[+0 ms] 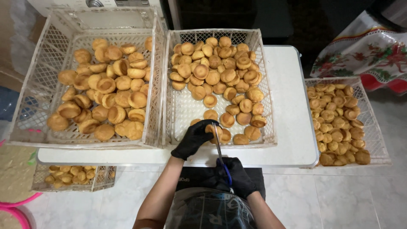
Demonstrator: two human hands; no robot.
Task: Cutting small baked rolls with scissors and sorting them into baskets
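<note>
My left hand (194, 138), in a black glove, holds a small golden pastry shell (212, 128) over the near edge of the middle white crate (168, 89). My right hand (237, 174), also gloved in black, grips blue-handled scissors (220, 153) whose blades point up into that shell. The middle crate holds several round golden shells, mostly toward its far and right side. A bigger white crate (157, 63) at the left is filled with several larger shells.
Both crates sit on a white table (288, 106). A third crate of shells (375, 127) stands lower at the right, a fourth (99, 180) below the table's left edge. A patterned cloth (369, 51) lies far right; pink hoops (17, 208) at bottom left.
</note>
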